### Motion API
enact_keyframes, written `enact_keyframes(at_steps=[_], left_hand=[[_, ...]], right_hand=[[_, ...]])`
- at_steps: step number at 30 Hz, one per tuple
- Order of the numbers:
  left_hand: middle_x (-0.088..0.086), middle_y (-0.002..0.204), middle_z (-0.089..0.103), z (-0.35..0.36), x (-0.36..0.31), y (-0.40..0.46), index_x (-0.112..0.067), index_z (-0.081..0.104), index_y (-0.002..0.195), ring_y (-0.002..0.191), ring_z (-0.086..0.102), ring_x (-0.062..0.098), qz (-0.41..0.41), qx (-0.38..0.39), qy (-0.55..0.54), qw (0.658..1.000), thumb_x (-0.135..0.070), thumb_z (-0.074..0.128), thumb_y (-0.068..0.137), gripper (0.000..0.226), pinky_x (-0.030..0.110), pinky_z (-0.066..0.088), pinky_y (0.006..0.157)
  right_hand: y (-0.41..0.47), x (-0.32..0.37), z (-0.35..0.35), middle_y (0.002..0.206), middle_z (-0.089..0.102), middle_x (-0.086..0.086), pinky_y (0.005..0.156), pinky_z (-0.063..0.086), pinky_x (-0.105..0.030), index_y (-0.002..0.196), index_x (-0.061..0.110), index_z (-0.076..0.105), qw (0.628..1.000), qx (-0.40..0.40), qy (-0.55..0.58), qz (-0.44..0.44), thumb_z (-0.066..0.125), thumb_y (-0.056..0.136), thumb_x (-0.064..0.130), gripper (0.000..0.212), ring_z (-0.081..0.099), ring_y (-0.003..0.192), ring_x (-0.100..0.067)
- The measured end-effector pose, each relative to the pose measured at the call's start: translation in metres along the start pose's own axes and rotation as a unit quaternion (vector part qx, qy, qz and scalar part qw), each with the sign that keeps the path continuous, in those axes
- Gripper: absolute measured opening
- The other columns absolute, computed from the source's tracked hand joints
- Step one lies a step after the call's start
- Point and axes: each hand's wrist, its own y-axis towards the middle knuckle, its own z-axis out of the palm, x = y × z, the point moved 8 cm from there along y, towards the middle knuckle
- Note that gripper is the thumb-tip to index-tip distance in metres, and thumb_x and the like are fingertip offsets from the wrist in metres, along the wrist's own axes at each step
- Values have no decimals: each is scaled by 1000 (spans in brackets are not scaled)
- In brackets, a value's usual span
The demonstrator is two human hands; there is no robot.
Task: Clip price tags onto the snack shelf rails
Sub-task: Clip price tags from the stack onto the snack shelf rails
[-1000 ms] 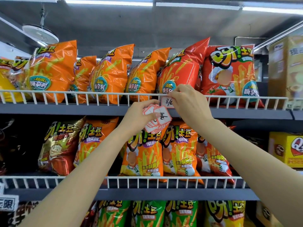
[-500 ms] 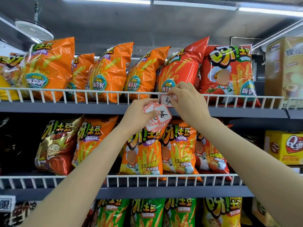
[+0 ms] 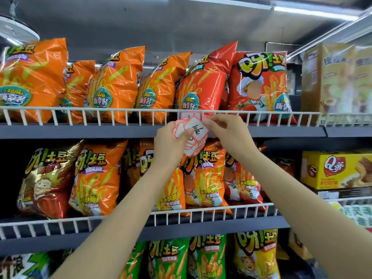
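My left hand (image 3: 169, 143) grips a fanned stack of white price tags with red borders (image 3: 193, 146), held just in front of the upper shelf's edge. My right hand (image 3: 229, 133) meets the stack from the right, its fingertips pinching the right corner of the top tag (image 3: 196, 129), which bears handwriting. One tag (image 3: 189, 115) hangs clipped on the upper white wire rail (image 3: 120, 111), below a red snack bag (image 3: 203, 85); the stack hides its lower part. The lower white wire rail (image 3: 201, 210) carries no tag that I can see.
Orange snack bags (image 3: 112, 85) line the upper shelf, with orange and gold bags on the middle shelf and green and yellow ones below. Cardboard boxes (image 3: 338, 77) and a yellow box (image 3: 338, 170) stand at the right. Grey shelf edges (image 3: 80, 130) run under each rail.
My right hand has let go of the tag on the upper rail and dropped to the stack in my left hand. The tag stays on the rail.
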Motion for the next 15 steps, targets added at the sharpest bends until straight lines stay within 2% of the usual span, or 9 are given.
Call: enact_keyframes(at_steps=[2,5,7,9,13,15], left_hand=[[2,101,67,16,-7,-5,-15,61,110,90,67,15,-1,15,-14,1000,-22,62,89,22,30,56,78],[4,101,70,49,-19,-14,-18,62,102,90,68,15,-3,30,-34,999,-20,62,88,13,32,56,79],[4,99,70,76,-28,-22,-15,63,103,88,68,14,-10,34,-41,999,-18,63,88,16,30,56,78],[3,99,70,107,-36,-33,-13,63,108,87,68,13,-19,42,-54,997,-17,63,88,20,29,57,76],[5,97,71,183,-64,-57,-12,65,106,83,69,14,-11,38,-53,998,-16,64,87,20,30,56,76],[5,97,71,220,-77,-68,-15,65,102,86,69,17,-22,22,-66,997,-15,65,86,16,37,57,81]], right_hand=[[-6,-13,-15,77,66,4,69,49,-21,87,15,68,1000,3,19,22,64,86,33,18,61,72,-5],[-14,-34,-45,62,60,7,58,43,-13,78,11,67,999,-13,28,38,72,80,28,18,53,55,5],[-20,-49,-70,64,63,1,62,46,-23,75,9,67,998,-16,37,50,73,79,26,18,55,58,1],[-27,-65,-99,70,68,-4,67,51,-31,74,11,68,998,-17,39,55,73,79,25,16,60,65,-11],[-41,-106,-171,70,67,1,62,47,-18,78,13,70,999,-14,21,41,70,82,25,13,57,60,-4],[-43,-129,-203,66,65,2,63,46,-20,78,11,70,999,5,12,40,69,83,24,14,55,58,-5]])
